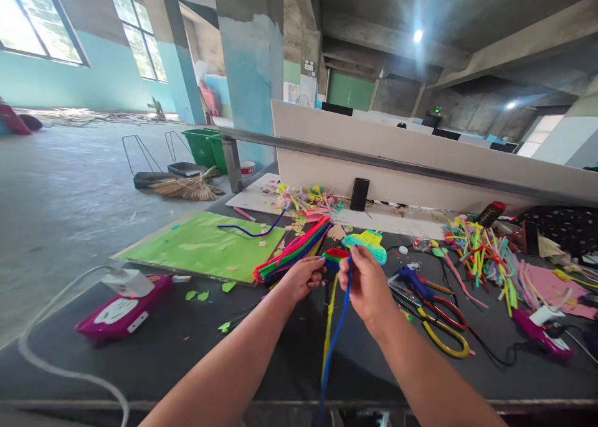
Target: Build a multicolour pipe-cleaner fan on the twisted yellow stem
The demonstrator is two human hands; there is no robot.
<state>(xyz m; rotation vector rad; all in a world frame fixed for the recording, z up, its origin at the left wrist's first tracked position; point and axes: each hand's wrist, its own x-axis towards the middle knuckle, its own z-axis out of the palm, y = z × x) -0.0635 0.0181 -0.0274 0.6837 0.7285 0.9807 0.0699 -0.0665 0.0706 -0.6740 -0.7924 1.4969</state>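
My left hand [303, 277] pinches the left edge of a small piece [335, 253] that shows red, green and blue, seemingly made of pipe cleaners. My right hand [367, 284] is closed on a blue pipe cleaner [342, 324] at the piece's right side; its long end hangs down toward the table's front edge. A yellow pipe cleaner [328, 333] also trails downward below the hands. Just beyond my left hand lies a bundle of pipe cleaners [294, 249] in red, pink, green and blue. Behind my right hand is a yellow and turquoise fuzzy shape [367, 244]. Fingers partly hide the held piece.
Scissors [441, 333] and pliers [448, 309] lie right of my right hand. A heap of pipe cleaners [486, 253] is farther right. Left are a green sheet [200, 243] and a purple power strip [124, 309] with a cable. A phone [359, 194] leans against the divider [317, 165].
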